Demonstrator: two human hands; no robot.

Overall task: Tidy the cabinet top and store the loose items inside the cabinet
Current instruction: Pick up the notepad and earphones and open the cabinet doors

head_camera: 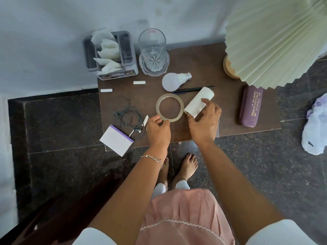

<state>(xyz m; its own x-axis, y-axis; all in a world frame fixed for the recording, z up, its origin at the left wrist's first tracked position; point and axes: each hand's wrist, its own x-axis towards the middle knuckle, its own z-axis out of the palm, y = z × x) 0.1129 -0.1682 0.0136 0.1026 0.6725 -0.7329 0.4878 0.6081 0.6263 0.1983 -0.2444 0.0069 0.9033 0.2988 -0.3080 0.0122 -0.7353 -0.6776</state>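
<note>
Nearly all loose items lie on the cabinet top (203,64), none looks stored: notepad (115,139) and earphones (128,117) left of the tape ring (181,107), spectacle case (250,106) well right. Left hand (158,129) pinches the ring; right hand (205,121) grips a white roll (198,101) just beside it.

This looks like a room in a home, likely a bedside or living-room corner. A small brown wooden surface (203,57) stands against a plain pale wall (53,32) and carries a pleated lamp (276,41), a drinking glass (152,48), a tissue holder (109,55), a glasses case (250,106), a spare light bulb (172,81) and tangled earphones (128,117). Bare feet (188,165) stand on the dark polished stone floor (62,124).
</note>
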